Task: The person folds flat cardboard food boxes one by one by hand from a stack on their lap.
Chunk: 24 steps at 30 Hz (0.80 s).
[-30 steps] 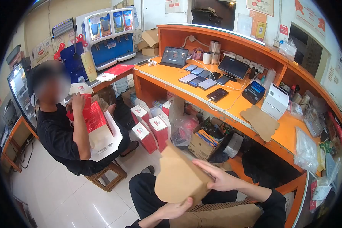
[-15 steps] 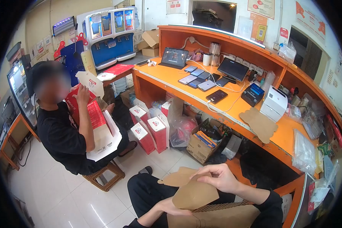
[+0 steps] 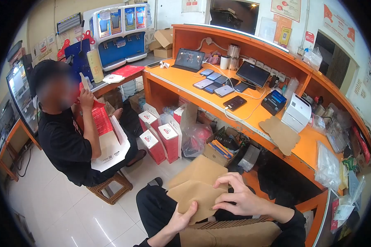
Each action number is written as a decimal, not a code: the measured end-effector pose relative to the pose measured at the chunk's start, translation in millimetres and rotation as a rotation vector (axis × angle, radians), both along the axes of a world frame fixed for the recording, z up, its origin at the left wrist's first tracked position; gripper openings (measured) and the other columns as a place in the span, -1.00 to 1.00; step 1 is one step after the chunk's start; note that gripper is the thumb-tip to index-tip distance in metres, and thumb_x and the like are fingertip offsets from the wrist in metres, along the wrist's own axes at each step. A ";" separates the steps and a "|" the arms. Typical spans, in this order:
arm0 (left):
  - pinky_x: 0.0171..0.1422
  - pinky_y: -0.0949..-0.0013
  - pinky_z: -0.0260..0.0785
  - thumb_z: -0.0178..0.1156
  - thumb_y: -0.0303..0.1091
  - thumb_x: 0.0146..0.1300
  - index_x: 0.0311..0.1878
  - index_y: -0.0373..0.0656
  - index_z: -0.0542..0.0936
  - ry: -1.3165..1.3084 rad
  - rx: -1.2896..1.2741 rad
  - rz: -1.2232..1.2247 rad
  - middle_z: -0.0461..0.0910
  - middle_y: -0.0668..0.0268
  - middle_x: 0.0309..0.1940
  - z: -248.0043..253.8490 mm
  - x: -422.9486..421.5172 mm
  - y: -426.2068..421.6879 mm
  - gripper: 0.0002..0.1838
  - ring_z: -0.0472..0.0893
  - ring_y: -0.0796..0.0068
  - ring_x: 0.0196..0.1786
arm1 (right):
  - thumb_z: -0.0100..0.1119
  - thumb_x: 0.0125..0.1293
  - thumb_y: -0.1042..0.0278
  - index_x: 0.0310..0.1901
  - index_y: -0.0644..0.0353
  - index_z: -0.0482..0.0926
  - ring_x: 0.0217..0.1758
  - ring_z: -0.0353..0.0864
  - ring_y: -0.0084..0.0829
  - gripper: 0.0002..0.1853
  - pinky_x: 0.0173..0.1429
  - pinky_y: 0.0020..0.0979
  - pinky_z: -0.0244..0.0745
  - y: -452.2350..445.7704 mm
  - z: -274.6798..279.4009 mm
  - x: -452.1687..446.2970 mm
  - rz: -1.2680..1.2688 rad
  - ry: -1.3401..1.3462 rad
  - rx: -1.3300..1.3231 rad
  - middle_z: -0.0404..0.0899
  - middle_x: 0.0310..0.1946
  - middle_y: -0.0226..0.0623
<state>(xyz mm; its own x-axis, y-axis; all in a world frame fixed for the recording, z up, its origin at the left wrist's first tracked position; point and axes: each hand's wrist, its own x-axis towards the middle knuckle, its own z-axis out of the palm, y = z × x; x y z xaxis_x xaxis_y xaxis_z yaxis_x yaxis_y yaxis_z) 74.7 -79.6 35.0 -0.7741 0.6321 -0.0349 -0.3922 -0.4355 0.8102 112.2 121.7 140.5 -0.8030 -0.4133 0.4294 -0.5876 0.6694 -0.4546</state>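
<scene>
A plain brown cardboard piece (image 3: pixel 202 177), partly folded, is held up over the lap at the lower centre. My left hand (image 3: pixel 180 218) grips its lower left part, the thumb lying on the near face. Curled at its right edge, my right hand (image 3: pixel 237 197) has thumb and fingers on the cardboard. Below both hands, a stack of brown cardboard sheets (image 3: pixel 235 235) rests on the lap, its many edges showing.
A co-worker (image 3: pixel 66 136) on a stool at the left handles red and white card. Red and white boxes (image 3: pixel 169 142) stand on the floor ahead. An orange counter (image 3: pixel 181 78) holds phones, a tablet and a printer (image 3: pixel 297 113).
The brown cardboard has been turned and its flaps bent, now showing broad faces towards the camera. My right hand has shifted to its right edge. The co-worker's red card has moved.
</scene>
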 end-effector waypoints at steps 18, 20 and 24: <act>0.10 0.37 0.31 0.01 -0.29 0.39 0.11 -0.35 0.40 0.407 -0.185 0.119 0.50 0.21 -0.03 -1.8 6.0 -1.1 -0.64 0.46 0.44 0.02 | 0.36 0.05 0.47 -0.48 0.24 0.45 0.13 0.29 -0.21 -0.79 0.23 -0.22 0.29 3.6 -37.6 -1.5 -0.046 -0.085 -0.118 0.23 0.03 -0.16; 0.16 0.35 0.28 -0.04 -0.19 0.41 0.19 -0.33 0.32 0.287 -0.148 -0.024 0.45 0.20 0.05 -7.0 5.8 -4.4 -0.56 0.43 0.42 0.10 | 0.37 0.05 0.44 -0.49 0.22 0.46 0.12 0.29 -0.19 -0.79 0.19 -0.24 0.27 2.1 -33.9 0.6 -0.027 -0.098 -0.069 0.25 0.01 -0.16; 0.26 0.34 0.20 -0.17 0.01 0.43 0.31 -0.29 0.17 0.146 -0.063 -0.109 0.36 0.17 0.16 -5.9 8.1 -9.5 -0.40 0.34 0.42 0.21 | 0.41 0.03 0.33 -0.37 0.19 0.47 0.10 0.28 -0.18 -0.73 0.18 -0.26 0.24 2.7 -36.6 -3.0 0.016 -0.097 -0.108 0.29 0.00 -0.16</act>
<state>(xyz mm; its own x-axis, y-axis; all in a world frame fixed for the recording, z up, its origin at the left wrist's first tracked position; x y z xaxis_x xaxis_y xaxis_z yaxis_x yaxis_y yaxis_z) 82.9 -89.1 29.1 -0.7012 0.7123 0.0305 -0.3106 -0.3437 0.8862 109.2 124.4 103.8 -0.8366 -0.3817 0.3929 -0.5475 0.6047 -0.5783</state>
